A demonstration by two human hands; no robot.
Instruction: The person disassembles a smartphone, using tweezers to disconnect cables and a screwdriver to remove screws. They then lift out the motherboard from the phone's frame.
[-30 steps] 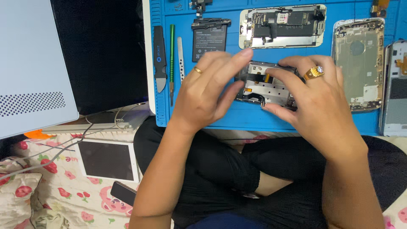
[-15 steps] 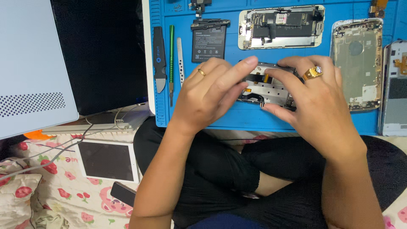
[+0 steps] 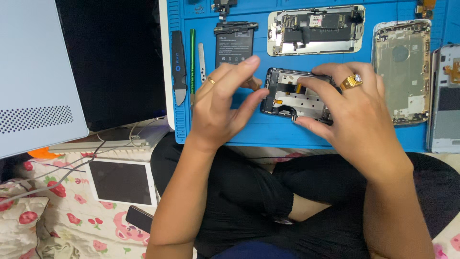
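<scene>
Head view: one opened phone frame (image 3: 294, 98) flat on blue repair mat (image 3: 287, 134), between both hands. Right hand (image 3: 357, 115), gold ring on one finger, clasped over frame's right end, fingers curled on its edges. Left hand (image 3: 223, 103) just beside frame's left edge, fingers half spread, nothing visibly pinched. One black battery (image 3: 234, 45) above. Two more gutted phone bodies: one (image 3: 316, 29) top centre, one (image 3: 401, 72) at right. Three pry tools (image 3: 190, 62) side by side, left of mat.
</scene>
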